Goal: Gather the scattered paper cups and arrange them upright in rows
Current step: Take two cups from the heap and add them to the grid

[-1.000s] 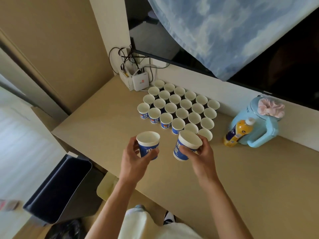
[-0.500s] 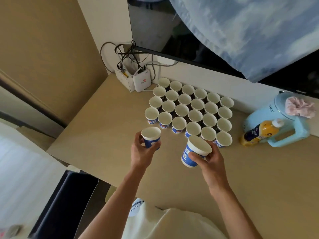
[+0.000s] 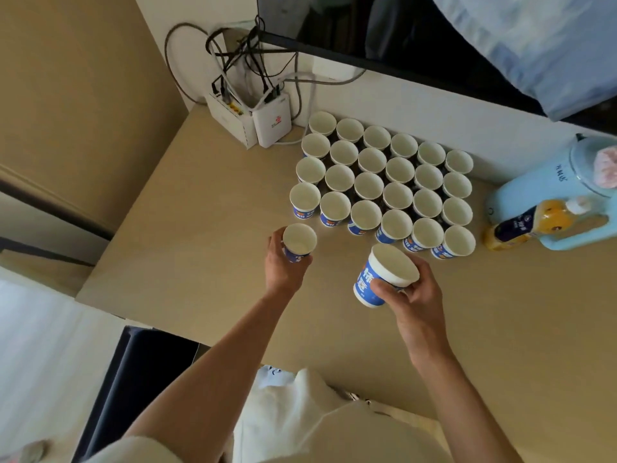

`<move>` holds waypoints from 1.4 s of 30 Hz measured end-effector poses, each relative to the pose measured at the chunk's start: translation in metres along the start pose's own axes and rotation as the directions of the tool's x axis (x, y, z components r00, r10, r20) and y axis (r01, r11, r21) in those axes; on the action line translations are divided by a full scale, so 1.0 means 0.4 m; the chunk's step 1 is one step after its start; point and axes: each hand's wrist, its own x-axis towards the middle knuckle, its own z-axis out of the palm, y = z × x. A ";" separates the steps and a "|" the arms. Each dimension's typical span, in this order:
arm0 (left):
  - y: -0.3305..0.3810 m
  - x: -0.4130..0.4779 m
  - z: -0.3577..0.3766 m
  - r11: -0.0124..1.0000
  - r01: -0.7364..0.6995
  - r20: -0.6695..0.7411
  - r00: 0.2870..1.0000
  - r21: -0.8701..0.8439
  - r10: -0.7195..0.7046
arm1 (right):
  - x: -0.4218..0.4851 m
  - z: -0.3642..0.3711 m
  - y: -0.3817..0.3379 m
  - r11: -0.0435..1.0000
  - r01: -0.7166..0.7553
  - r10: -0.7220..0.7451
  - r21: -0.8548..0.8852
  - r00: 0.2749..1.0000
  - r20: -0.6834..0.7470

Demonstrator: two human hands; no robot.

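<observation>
Standing cups (image 3: 368,186): I count twenty-four, four rows of six
Held cups (image 3: 389,274): two
White boxes (image 3: 271,123): two
Yellow bottle (image 3: 521,225): one
Blue jug (image 3: 534,192): one

Round paper cups (image 3: 384,185) show white insides and blue printed sides; smooth tabletop (image 3: 207,202) is beige; plastic jug (image 3: 541,195) is pale blue.

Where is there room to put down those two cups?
Bare beige tabletop lies left of the block of white-and-blue paper cups, and in front of its near row. Crowded: between block and pale blue jug.
</observation>
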 end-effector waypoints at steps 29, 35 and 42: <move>-0.029 0.116 0.054 0.988 -0.061 -0.047 0.997 0.145 0.069 | -0.030 -0.056 -0.001 0.998 -0.068 0.068 0.001 0.992 -0.105; -0.028 0.119 0.051 0.989 -0.044 -0.024 0.999 0.140 0.048 | -0.027 -0.060 0.013 0.995 -0.095 0.095 0.004 0.989 -0.111; -0.046 0.076 0.004 0.992 0.038 0.003 0.999 0.120 -0.038 | -0.015 -0.055 0.050 0.991 -0.135 0.131 -0.024 0.984 -0.116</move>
